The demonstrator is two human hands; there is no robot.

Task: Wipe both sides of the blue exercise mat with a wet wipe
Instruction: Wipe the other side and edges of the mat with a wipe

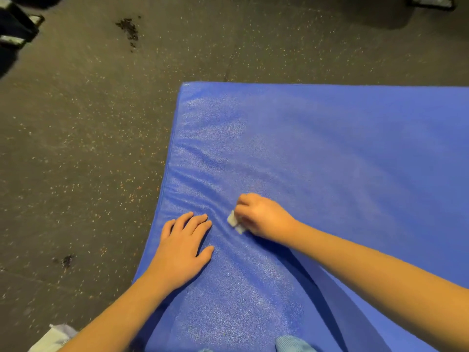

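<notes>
The blue exercise mat lies flat on the floor and fills the right and lower part of the view. Its surface is wrinkled near my hands and shines damp along the left side. My left hand rests flat on the mat near its left edge, fingers straight. My right hand grips a small folded white wet wipe and presses it on the mat just right of my left hand. Most of the wipe is hidden under my fingers.
Dark speckled rubber floor surrounds the mat on the left and far side. Dark crumbs lie on the floor at the back. Black equipment stands at the top left corner. Pale cloth shows at the bottom left.
</notes>
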